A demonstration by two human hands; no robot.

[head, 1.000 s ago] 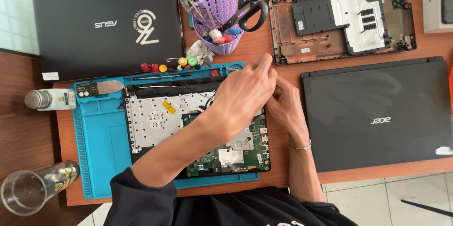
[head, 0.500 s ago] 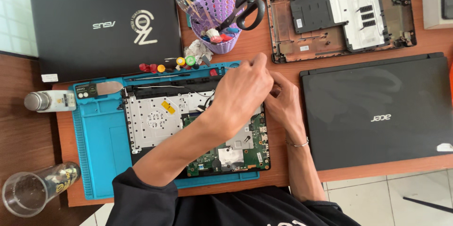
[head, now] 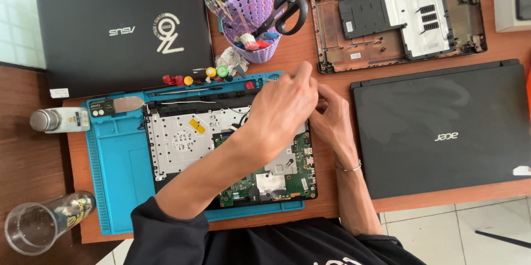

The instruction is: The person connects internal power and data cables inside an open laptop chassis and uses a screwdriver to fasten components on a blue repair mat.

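Presently, the opened laptop chassis [head: 221, 149], green circuit board exposed, lies on the blue repair mat [head: 116, 165] on the tabletop [head: 332, 43]. The left hand [head: 282, 113] and right hand [head: 329, 115] meet at its upper right corner, fingers curled; what they grip cannot be told.

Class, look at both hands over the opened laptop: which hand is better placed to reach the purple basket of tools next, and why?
Probably the left hand: it lies nearer the purple basket, while the right hand sits farther off beside it.
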